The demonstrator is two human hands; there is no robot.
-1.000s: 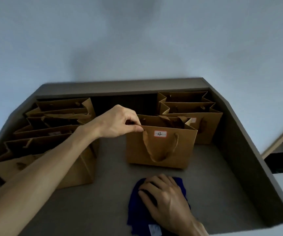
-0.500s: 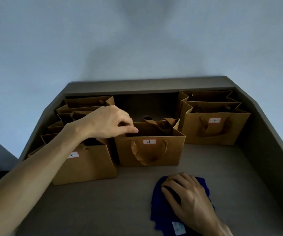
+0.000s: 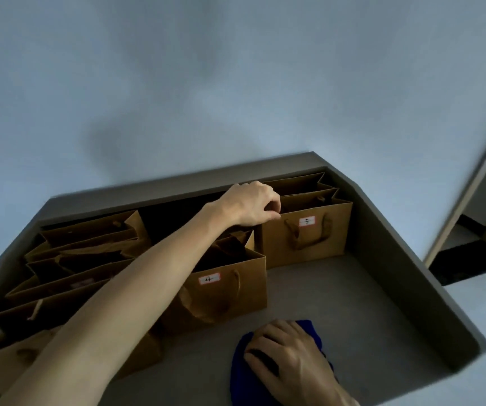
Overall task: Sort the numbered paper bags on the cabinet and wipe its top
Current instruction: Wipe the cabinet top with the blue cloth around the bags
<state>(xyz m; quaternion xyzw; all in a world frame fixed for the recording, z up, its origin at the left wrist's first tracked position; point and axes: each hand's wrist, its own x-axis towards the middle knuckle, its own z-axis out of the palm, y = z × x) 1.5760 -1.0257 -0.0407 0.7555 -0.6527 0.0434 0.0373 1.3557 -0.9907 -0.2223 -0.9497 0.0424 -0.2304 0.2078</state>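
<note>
At the left of the cabinet top (image 3: 353, 303) a row of brown paper bags (image 3: 69, 276) is seen, packed one behind another from the near edge to the back wall; about five can be counted there, though the left forearm lies across the nearest ones and their labels cannot be read. Just right of that row the bag marked 4 (image 3: 230, 291) is stood upright on the bench, its label faced toward the camera and one cord handle hung down its front. The left hand (image 3: 253, 205) is reached over that bag to the back right group, where its curled fingers are closed at the top front edge of the bag marked 5 (image 3: 306, 241); the edge appears to be pinched between thumb and fingertips. Two more unlabelled bags (image 3: 300, 186) are stood behind bag 5, against the back wall, so three are counted in that group. Bags 4 and 5 are set near each other, 5 farther back and to the right. At the near edge, in front of bag 4, one dark blue cloth (image 3: 244, 373) is laid on the bench, and the right hand (image 3: 288, 358) is pressed flat on it with fingers spread and fairly straight, nothing being gripped
</note>
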